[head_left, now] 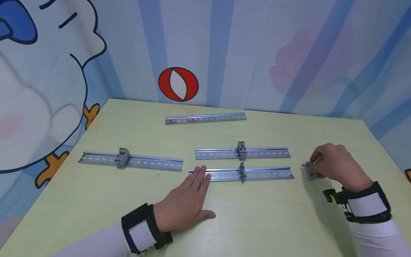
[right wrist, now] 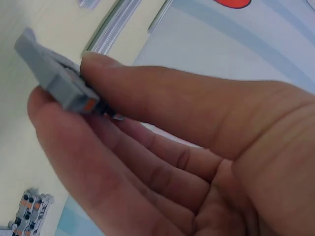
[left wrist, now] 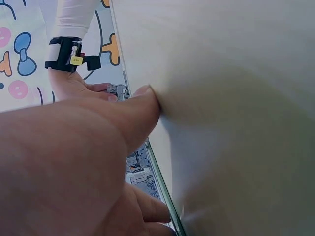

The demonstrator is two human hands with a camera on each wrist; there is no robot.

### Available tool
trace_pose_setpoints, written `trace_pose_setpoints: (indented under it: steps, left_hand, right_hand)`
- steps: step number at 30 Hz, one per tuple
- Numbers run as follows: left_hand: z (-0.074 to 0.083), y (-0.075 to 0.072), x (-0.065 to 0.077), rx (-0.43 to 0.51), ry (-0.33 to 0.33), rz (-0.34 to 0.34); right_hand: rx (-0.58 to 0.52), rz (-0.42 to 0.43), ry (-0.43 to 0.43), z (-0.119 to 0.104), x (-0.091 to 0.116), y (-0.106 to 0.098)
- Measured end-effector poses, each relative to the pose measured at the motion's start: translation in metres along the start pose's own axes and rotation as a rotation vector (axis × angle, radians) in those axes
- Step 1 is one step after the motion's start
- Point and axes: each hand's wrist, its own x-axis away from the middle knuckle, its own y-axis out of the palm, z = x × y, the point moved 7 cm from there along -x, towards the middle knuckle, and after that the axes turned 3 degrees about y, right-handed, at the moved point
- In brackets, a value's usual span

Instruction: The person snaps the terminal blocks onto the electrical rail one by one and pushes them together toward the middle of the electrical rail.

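Here, the left hand (head_left: 184,205) lies flat, thumb out wide, touching the left end of a long, shiny metal rail (head_left: 273,172) with little slots. The right hand (head_left: 338,166) pinches a grey block (right wrist: 55,81) with an orange spot, just past the rail's right end.
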Motion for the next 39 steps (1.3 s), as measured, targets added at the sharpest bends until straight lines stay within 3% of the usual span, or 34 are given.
trace_pose_setpoints:
  steps: [17,28,36,39]
  left_hand:
    - [0.0,0.003,-0.003,-0.007,-0.007,-0.02]
    - [0.0,0.004,-0.002,-0.015,-0.007,-0.013]
    - [0.001,0.002,0.0,-0.021,-0.008,-0.014]
    - [0.0,0.0,0.0,-0.03,-0.01,-0.014]
  right_hand:
    - [-0.023,-0.034,-0.038,-0.032,0.002,0.021]
    - [0.007,0.045,-0.076,-0.042,0.001,0.023]
    - [0.106,0.174,-0.175,-0.054,0.001,0.024]
    - [0.095,0.175,-0.186,-0.056,0.002,0.023]
